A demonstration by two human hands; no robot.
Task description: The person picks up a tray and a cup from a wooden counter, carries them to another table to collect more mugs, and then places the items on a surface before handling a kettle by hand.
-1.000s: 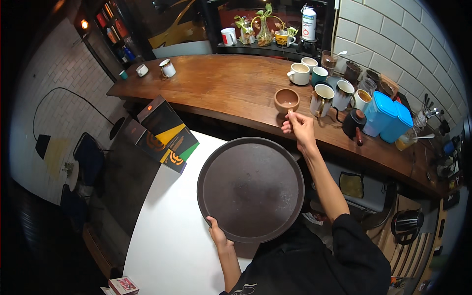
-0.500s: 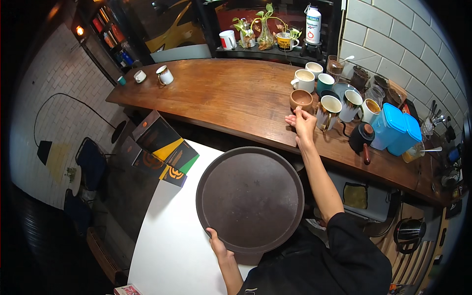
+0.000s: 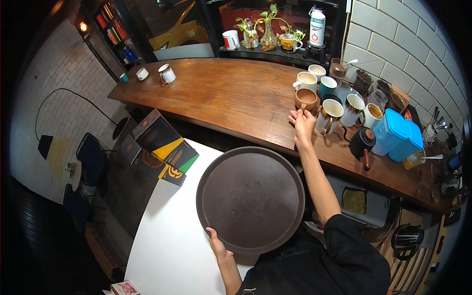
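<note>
My left hand [image 3: 220, 244] grips the near left rim of a large round dark brown tray [image 3: 250, 199], thumb on top, held over the white table. Reaching forward, my right hand [image 3: 304, 124] pinches the small handle of a brown cup [image 3: 306, 97] on the wooden counter. Its other fingers are partly spread. Right beside this hand stands a white mug with dark brown drips [image 3: 330, 117], and a similar drip mug [image 3: 352, 108] is just beyond it. Behind the brown cup are a cream mug [image 3: 306, 80] and a teal cup [image 3: 327, 86].
A black kettle [image 3: 362, 141] with a wooden handle and blue-lidded containers [image 3: 391, 132] stand on the counter's right. Dark boxes [image 3: 162, 142] sit at the white table's [image 3: 167, 236] far left corner. Another drip mug [image 3: 167, 73] is at the wooden counter's [image 3: 231, 93] far left.
My right hand's fingers have closed on the brown cup's handle, which now shows toward me. The tray and my left hand stay in place. The view has shifted slightly.
</note>
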